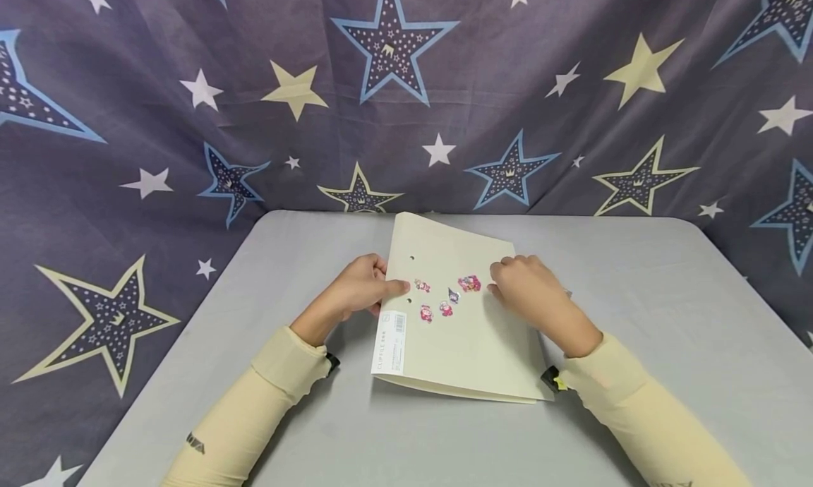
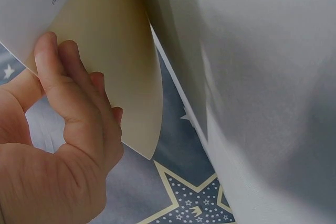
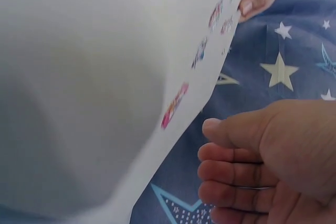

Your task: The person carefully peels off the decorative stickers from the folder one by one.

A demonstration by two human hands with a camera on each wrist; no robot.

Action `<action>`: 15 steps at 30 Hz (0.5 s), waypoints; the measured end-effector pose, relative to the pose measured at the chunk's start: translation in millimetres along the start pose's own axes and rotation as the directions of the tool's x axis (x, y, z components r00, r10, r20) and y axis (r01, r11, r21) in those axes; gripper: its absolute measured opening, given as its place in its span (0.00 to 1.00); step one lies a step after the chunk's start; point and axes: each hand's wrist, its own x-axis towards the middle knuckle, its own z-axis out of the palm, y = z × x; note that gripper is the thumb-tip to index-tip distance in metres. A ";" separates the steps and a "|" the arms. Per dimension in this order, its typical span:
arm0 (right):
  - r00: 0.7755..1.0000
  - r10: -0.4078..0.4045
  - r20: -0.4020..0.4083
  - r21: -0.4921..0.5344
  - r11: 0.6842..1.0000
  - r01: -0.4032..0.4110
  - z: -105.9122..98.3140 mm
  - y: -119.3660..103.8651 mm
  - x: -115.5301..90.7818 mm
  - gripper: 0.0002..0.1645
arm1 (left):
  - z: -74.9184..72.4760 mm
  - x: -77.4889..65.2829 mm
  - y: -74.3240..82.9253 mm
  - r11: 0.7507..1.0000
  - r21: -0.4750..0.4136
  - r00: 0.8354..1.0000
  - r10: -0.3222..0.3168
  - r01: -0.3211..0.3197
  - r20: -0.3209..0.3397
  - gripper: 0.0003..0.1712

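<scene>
A cream clip file [image 1: 470,353] is held tilted above the table, its white label strip [image 1: 389,342] along the left edge. Several small pink and purple cartoon stickers [image 1: 469,284] dot its cover. My left hand [image 1: 362,286] pinches the left edge, thumb on the cover and fingers behind; the left wrist view shows those fingers [image 2: 68,77] flat against the back. Over the right part of the cover in the head view is my right hand [image 1: 530,289]. Its fingers [image 3: 231,171] curl loosely with nothing between them, apart from the file's surface in the right wrist view.
A grey table [image 1: 286,416] lies under the file. Behind it hangs a dark cloth [image 1: 432,141] patterned with stars. Black wrist straps [image 1: 551,378] sit at both cream sleeves [image 1: 616,388].
</scene>
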 end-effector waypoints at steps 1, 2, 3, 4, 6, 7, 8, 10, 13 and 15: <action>1.000 -0.004 -0.003 0.003 1.000 0.004 0.4 -2.8 0.7 0.12 | -0.1 -0.1 0.1 1.000 0.000 1.000 -0.001 0.001 -0.001 0.22; 1.000 -0.008 -0.007 0.001 1.000 0.008 0.8 -5.4 1.4 0.12 | -0.1 -0.2 0.3 1.000 0.000 1.000 -0.001 0.001 -0.001 0.22; 1.000 -0.013 -0.014 0.000 1.000 0.013 1.0 -8.1 1.8 0.12 | -0.1 -0.1 0.3 1.000 0.000 1.000 -0.003 0.003 -0.001 0.22; 1.000 -0.016 -0.019 0.001 1.000 0.017 1.0 -10.7 2.2 0.12 | 0.0 0.0 0.2 1.000 0.001 1.000 -0.004 0.004 -0.001 0.22; 0.999 -0.027 -0.037 -0.002 1.000 0.027 1.3 -15.4 2.6 0.13 | 0.2 0.4 0.4 1.000 -0.001 1.000 -0.006 0.006 -0.002 0.22; 0.999 -0.030 -0.045 -0.003 1.000 0.030 1.3 -17.6 2.7 0.13 | 0.3 0.6 0.4 1.000 -0.001 1.000 -0.007 0.007 -0.002 0.22; 0.998 -0.034 -0.053 -0.005 0.999 0.034 1.4 -19.8 2.9 0.14 | 0.4 0.6 0.4 1.000 -0.002 1.000 -0.006 0.006 -0.003 0.22; 0.997 -0.041 -0.067 0.000 0.999 0.041 1.3 -24.4 2.9 0.14 | 0.6 0.7 0.5 1.000 -0.001 1.000 -0.006 0.006 -0.004 0.22; 0.995 -0.055 -0.080 0.012 0.998 0.056 0.2 -32.2 2.8 0.16 | 0.7 0.5 0.6 1.000 -0.003 1.000 -0.006 0.006 -0.005 0.22; 0.994 -0.070 -0.089 0.021 0.997 0.072 -0.5 -37.5 2.4 0.17 | 0.8 0.6 0.6 1.000 -0.003 1.000 -0.008 0.008 -0.005 0.22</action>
